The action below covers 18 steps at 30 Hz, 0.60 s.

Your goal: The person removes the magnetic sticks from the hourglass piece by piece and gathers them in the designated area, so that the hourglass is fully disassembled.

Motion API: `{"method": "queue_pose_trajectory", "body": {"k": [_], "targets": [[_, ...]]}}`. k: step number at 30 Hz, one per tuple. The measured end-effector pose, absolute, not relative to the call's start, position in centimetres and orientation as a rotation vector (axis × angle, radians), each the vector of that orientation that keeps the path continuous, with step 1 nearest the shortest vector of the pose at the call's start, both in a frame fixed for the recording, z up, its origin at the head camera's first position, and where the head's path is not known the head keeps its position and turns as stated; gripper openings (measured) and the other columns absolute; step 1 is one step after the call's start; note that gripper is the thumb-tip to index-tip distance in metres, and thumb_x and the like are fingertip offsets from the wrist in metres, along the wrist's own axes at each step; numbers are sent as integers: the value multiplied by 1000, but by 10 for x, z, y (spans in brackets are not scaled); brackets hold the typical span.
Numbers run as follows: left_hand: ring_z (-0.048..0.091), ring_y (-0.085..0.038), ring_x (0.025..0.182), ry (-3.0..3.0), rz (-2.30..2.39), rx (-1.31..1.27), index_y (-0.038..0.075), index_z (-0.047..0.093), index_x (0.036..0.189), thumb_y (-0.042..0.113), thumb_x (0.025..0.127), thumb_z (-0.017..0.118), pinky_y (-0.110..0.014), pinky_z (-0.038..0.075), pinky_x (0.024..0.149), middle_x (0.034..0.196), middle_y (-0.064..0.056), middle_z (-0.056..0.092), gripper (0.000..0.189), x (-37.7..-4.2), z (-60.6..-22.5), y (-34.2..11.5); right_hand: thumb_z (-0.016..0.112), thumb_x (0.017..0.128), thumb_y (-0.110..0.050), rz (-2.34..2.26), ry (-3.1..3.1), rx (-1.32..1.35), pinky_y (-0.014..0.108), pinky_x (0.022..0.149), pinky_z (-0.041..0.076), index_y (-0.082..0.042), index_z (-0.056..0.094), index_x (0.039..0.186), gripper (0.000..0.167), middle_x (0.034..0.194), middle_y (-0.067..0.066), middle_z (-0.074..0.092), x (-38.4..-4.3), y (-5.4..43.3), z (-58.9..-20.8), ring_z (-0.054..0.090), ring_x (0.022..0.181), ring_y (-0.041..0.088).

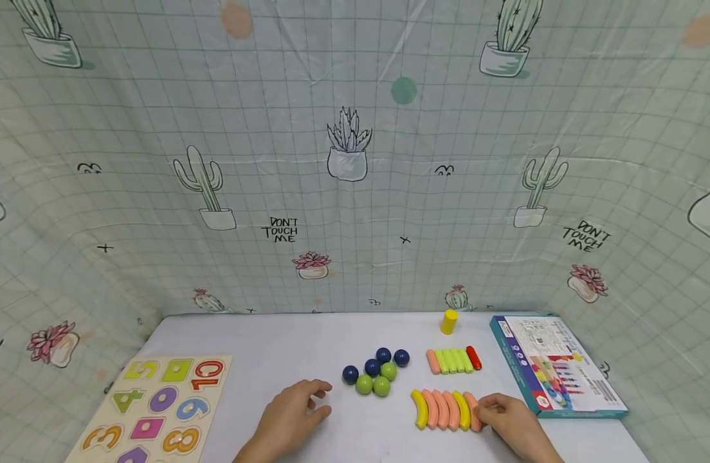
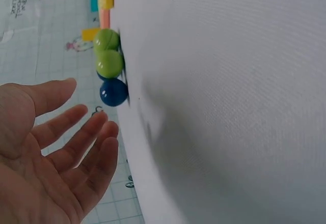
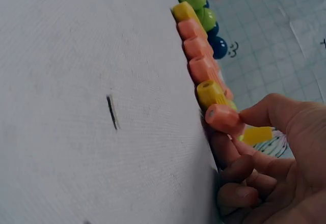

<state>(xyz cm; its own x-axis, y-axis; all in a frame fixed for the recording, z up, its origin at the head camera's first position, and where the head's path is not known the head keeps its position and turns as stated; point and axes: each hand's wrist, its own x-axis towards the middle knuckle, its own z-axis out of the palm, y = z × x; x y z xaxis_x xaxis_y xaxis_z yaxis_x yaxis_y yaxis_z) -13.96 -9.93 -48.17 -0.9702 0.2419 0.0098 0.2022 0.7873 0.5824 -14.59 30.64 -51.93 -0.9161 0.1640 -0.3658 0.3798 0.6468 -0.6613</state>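
The right hand (image 1: 511, 421) pinches the rightmost salmon-pink curved stick (image 3: 224, 118) between thumb and fingers. That stick ends a side-by-side row of curved pieces, with a yellow curved stick (image 1: 462, 410) beside it, several pink ones (image 1: 442, 409) in the middle and another yellow one (image 1: 420, 409) at the left end. Near the balls, the left hand (image 1: 291, 415) hovers with loosely bent fingers and holds nothing; its palm shows in the left wrist view. Several dark blue balls (image 1: 350, 375) and green balls (image 1: 364, 384) lie clustered to its right.
Behind the curved row lie short straight sticks: one pink (image 1: 433, 362), several light green (image 1: 452, 361) and one red (image 1: 473, 357). A yellow cylinder (image 1: 448, 321) stands at the back. A printed box (image 1: 563, 366) lies at right, a number puzzle board (image 1: 222, 370) at left.
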Motion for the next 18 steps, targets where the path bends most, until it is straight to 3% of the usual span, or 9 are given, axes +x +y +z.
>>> {"method": "queue_pose_trajectory", "body": {"k": [8, 18], "targets": [[59, -9, 81, 2877, 926, 375, 17, 72, 115, 30, 88, 78, -32, 45, 64, 100, 6, 68, 31, -137, -483, -98, 67, 92, -22, -1077, 2650, 428, 31, 64, 41, -2, 66, 105, 25, 80, 5, 63, -147, 308, -520, 52, 72, 20], [61, -11, 81, 2864, 916, 379, 16, 72, 114, 29, 88, 77, -34, 47, 64, 99, 5, 68, 30, -138, -481, -97, 63, 94, -25, -1108, 2643, 412, 32, 66, 43, 0, 66, 109, 30, 82, 3, 64, -146, 309, -522, 54, 75, 20]]}}
